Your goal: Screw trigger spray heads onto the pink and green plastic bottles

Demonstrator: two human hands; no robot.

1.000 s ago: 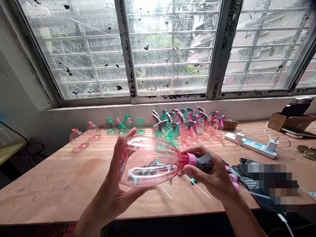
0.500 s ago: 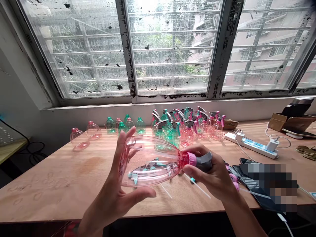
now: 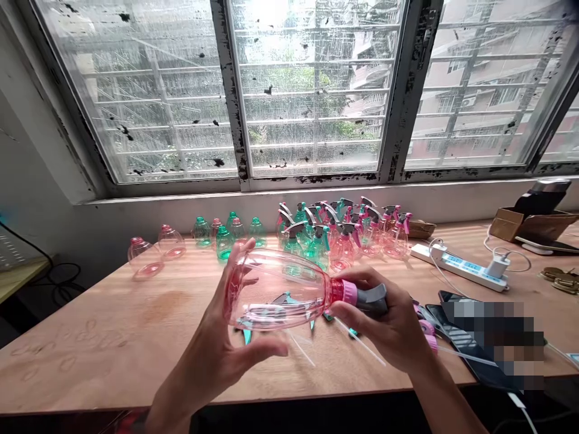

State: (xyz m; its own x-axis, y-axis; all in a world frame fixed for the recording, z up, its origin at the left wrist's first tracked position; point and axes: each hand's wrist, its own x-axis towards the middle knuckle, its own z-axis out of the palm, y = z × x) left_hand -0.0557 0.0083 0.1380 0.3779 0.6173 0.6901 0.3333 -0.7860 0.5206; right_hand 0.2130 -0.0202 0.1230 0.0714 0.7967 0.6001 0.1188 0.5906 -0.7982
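A clear pink spray bottle (image 3: 280,289) lies sideways in the air above the table, between my two hands. My left hand (image 3: 221,331) cups its base, fingers behind and thumb in front along the lower side. At the neck, my right hand (image 3: 389,325) grips the pink collar (image 3: 349,292) and grey trigger sprayer (image 3: 371,298) between thumb and fingers. Through the bottle I see loose teal-and-grey sprayer heads (image 3: 284,299) on the table; their thin clear dip tubes (image 3: 362,342) stick out toward me.
Several finished-looking spray bottles (image 3: 344,247) stand at the back, pink and green. Open bottles (image 3: 225,243) without sprayers stand further left. To the right are a white power strip (image 3: 461,266), pink sprayer heads (image 3: 427,328), phones (image 3: 470,355) and a cardboard box (image 3: 511,223).
The bottle has turned a little about its length, and its base end sits slightly differently in my left hand. My right hand keeps hold of the sprayer end.
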